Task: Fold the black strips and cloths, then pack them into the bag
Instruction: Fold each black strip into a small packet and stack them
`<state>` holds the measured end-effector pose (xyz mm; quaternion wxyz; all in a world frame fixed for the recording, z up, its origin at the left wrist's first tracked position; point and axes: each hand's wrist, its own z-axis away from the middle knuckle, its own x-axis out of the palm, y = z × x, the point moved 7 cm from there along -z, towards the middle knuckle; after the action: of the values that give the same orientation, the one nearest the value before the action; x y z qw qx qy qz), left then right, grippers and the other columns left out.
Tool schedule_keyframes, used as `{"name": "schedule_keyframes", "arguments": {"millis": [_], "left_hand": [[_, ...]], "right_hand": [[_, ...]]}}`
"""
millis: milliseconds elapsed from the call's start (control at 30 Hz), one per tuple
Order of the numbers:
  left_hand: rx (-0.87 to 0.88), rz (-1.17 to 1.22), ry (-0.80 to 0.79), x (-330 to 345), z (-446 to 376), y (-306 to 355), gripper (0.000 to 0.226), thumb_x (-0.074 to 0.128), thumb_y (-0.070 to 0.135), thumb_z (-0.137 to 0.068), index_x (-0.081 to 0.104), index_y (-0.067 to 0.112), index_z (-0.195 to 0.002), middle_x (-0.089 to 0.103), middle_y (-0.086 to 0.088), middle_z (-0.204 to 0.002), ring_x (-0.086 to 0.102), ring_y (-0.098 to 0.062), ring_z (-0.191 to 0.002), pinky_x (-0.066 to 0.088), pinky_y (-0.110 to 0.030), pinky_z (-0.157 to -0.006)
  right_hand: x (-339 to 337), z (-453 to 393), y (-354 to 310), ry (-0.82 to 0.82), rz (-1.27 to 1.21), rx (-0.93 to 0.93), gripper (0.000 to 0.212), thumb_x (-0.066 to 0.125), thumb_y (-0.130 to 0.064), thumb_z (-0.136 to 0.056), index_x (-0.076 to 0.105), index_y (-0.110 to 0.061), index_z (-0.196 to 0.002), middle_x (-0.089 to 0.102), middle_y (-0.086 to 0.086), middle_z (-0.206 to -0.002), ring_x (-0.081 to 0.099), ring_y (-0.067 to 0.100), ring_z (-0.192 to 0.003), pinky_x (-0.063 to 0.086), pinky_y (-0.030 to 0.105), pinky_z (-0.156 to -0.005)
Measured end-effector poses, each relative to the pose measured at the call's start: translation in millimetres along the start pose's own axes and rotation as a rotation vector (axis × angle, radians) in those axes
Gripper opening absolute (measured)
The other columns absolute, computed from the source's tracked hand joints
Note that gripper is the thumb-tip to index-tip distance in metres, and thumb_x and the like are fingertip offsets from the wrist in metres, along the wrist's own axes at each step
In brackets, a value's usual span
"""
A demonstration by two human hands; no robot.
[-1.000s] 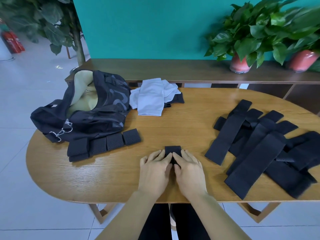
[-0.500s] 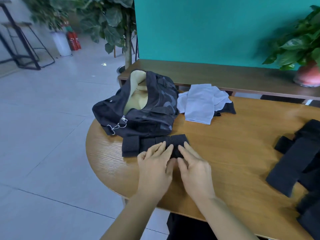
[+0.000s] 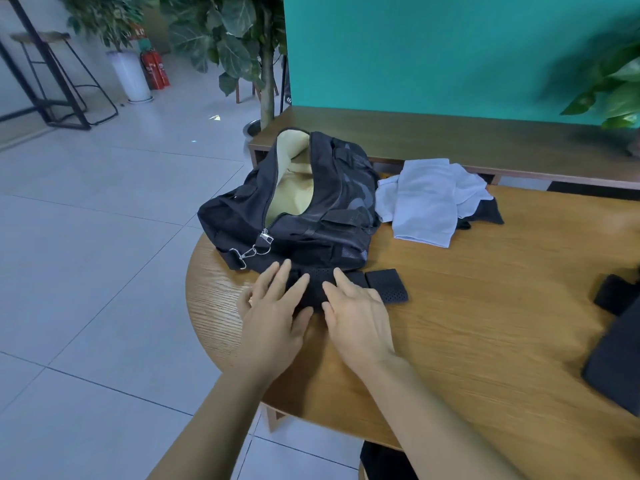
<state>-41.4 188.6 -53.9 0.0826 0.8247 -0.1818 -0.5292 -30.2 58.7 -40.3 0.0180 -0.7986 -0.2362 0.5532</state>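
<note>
A black bag (image 3: pixel 304 216) lies unzipped at the table's left end, its pale lining showing. In front of it sits a row of folded black strips (image 3: pixel 386 285). My left hand (image 3: pixel 273 308) and my right hand (image 3: pixel 356 315) lie flat on this row with straight fingers, pressing a folded strip (image 3: pixel 317 289) between them. The hands cover most of the row. Unfolded black strips (image 3: pixel 620 344) lie at the right edge of the view. A pile of white cloths (image 3: pixel 426 199) lies right of the bag, with a black cloth (image 3: pixel 486 213) beneath it.
The round wooden table (image 3: pixel 467 323) ends just left of my hands, with tiled floor beyond. A low wooden bench (image 3: pixel 450 140) runs behind the table against a teal wall. Potted plants stand at the back left and far right.
Both hands slid a folded strip from the table's middle to the left, up to the row before the bag. My view swung left, so most unfolded strips left the frame.
</note>
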Motion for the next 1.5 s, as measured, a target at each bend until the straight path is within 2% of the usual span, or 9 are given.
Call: {"name": "schedule_keyframes", "arguments": {"millis": [100,233,333,433,600,800,1100,1233,1500], "left_hand": [[0.01,0.146,-0.085,4,7,-17,0.068,0.065,0.026,-0.085,0.035,0.031,-0.146,0.019,-0.007,-0.16,0.014,-0.027,-0.145,0.027,-0.054,-0.11],[-0.031,0.25,-0.123,8,11,-24,0.072,0.067,0.008,-0.087,0.035,0.026,-0.149,0.014,-0.007,-0.16,0.015,-0.029,-0.145,0.022,-0.046,-0.116],[-0.029,0.218,-0.114,9,10,-22,0.066,0.064,0.004,-0.088,0.04,0.021,-0.146,0.017,-0.011,-0.159,0.016,-0.031,-0.144,0.019,-0.041,-0.116],[-0.015,0.139,-0.126,10,10,-21,0.063,0.062,0.006,-0.09,0.04,0.021,-0.147,0.02,-0.012,-0.159,0.015,-0.033,-0.145,0.024,-0.05,-0.115],[-0.022,-0.045,-0.161,1,10,-6,0.062,0.054,0.021,-0.096,0.027,0.03,-0.151,0.005,-0.003,-0.163,-0.009,-0.024,-0.148,0.011,-0.053,-0.115],[0.1,-0.056,-0.197,-3,7,52,0.069,0.049,0.019,-0.093,0.018,0.033,-0.153,-0.005,0.0,-0.163,-0.015,-0.019,-0.147,-0.003,-0.048,-0.115],[0.317,0.11,-0.293,36,14,185,0.069,0.047,0.013,-0.095,0.015,0.031,-0.154,-0.005,0.003,-0.163,-0.01,-0.012,-0.147,-0.001,-0.036,-0.116],[0.44,0.19,-0.36,54,24,252,0.058,0.043,0.011,-0.098,0.027,0.026,-0.151,0.007,0.004,-0.162,0.007,-0.015,-0.148,0.01,-0.032,-0.116],[0.662,0.197,-0.407,89,44,354,0.057,0.04,0.001,-0.097,0.031,0.019,-0.151,0.023,0.004,-0.159,0.014,-0.008,-0.147,0.004,-0.021,-0.116]], "right_hand": [[1,1,2,0.017,0.024,-0.017,0.038,0.084,-0.022,-0.068,0.07,-0.013,-0.102,0.068,0.013,-0.116,0.069,0.021,-0.087,0.055,0.036,-0.077],[4,1,-2,0.045,0.036,-0.059,0.036,0.084,-0.017,-0.068,0.072,-0.015,-0.101,0.069,0.012,-0.112,0.069,0.021,-0.086,0.054,0.036,-0.081],[8,1,-5,0.032,0.048,-0.066,0.026,0.08,-0.014,-0.073,0.071,-0.014,-0.097,0.069,0.012,-0.11,0.069,0.023,-0.088,0.053,0.036,-0.079],[11,-1,-5,0.009,0.113,-0.06,0.021,0.076,-0.015,-0.076,0.071,-0.015,-0.097,0.068,0.013,-0.113,0.067,0.024,-0.096,0.051,0.036,-0.076],[1,0,-7,-0.011,0.152,-0.07,0.036,0.062,-0.019,-0.091,0.06,-0.013,-0.127,0.054,0.017,-0.136,0.051,0.031,-0.125,0.043,0.044,-0.095],[-40,22,14,0.087,0.142,-0.017,0.036,0.075,-0.016,-0.08,0.067,-0.012,-0.114,0.064,0.013,-0.124,0.06,0.029,-0.114,0.051,0.04,-0.086],[-112,91,111,0.233,0.226,0.18,0.035,0.078,-0.003,-0.069,0.071,-0.008,-0.103,0.066,0.018,-0.117,0.065,0.031,-0.106,0.052,0.04,-0.08],[-152,132,163,0.345,0.353,0.348,0.03,0.062,-0.003,-0.077,0.072,-0.003,-0.106,0.066,0.023,-0.115,0.063,0.037,-0.108,0.05,0.048,-0.086],[-181,206,250,0.201,0.481,0.818,0.039,0.074,0.001,-0.063,0.072,-0.002,-0.102,0.064,0.028,-0.114,0.051,0.046,-0.12,0.033,0.059,-0.103]]}}
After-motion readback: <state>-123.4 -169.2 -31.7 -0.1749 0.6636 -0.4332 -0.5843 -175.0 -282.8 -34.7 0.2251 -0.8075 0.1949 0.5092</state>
